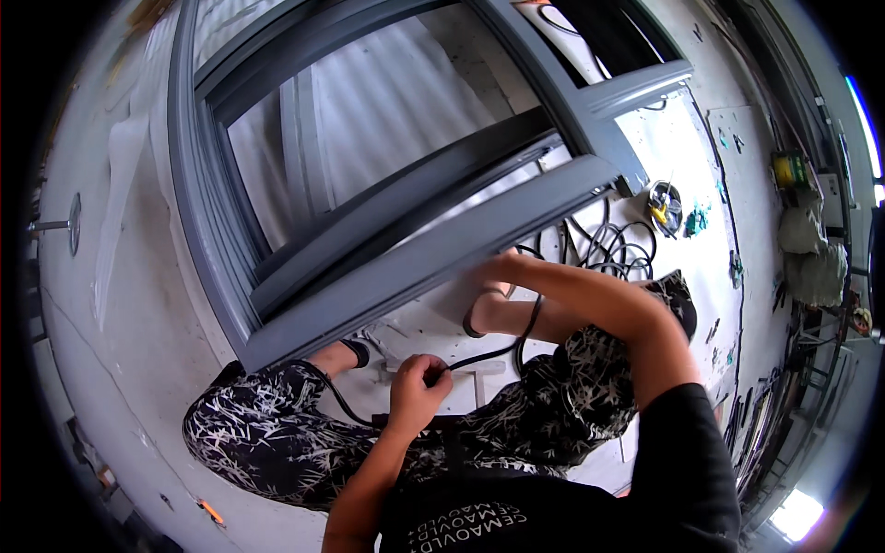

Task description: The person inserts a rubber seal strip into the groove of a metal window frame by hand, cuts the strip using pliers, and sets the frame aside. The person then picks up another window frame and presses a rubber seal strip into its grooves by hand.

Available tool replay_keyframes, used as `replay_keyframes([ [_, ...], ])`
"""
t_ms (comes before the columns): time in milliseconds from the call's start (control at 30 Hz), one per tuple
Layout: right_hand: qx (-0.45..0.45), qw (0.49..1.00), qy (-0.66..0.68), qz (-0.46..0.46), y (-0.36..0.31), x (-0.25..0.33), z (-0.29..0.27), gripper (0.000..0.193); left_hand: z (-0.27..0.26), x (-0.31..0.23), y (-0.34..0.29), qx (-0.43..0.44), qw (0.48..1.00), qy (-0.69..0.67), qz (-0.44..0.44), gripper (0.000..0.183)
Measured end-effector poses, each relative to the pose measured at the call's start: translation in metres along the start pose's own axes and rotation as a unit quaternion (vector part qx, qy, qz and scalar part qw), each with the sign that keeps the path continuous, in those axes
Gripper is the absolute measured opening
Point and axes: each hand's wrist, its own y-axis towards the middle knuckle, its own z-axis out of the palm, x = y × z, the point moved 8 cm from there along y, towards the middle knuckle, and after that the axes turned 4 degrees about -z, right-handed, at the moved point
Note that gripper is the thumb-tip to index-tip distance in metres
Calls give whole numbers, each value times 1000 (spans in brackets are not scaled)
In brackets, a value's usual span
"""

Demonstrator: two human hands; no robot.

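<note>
Just below the centre of the view, a black flexible strip (484,357) is pinched between thumb and fingers of the left hand (419,396). At 11 o'clock lies the grey window frame (429,253); its lower rail is met by the blurred right hand (502,267), whose grip cannot be told. If slack were drawn hastily from the loops at 2 o'clock, the strip could be snagged around the right foot (491,306), or kinked by tangling.

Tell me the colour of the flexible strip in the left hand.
The flexible strip is black, best seen in the head view.
</note>
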Motion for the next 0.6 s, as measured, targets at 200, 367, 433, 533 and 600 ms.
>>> replay_keyframes([
  [200, -60, 994, -59, -64, 63, 0, 55, 25, -22, 19, -5, -18, 994, 15, -105, 14],
  [367, -53, 989, -76, -117, 78, 5, 65, 25, -31, 33, -5, -23, 991, 21, -131, 14],
  [433, -36, 985, -75, -150, 66, 11, 59, 25, -35, 34, -5, -37, 990, 15, -137, 14],
  [533, 11, 974, -69, -214, 21, 32, 34, 25, -42, 35, -6, -46, 990, 22, -128, 15],
  [600, 11, 964, -75, -254, -24, 53, 8, 25, -47, 38, -3, -55, 992, 33, -105, 16],
])
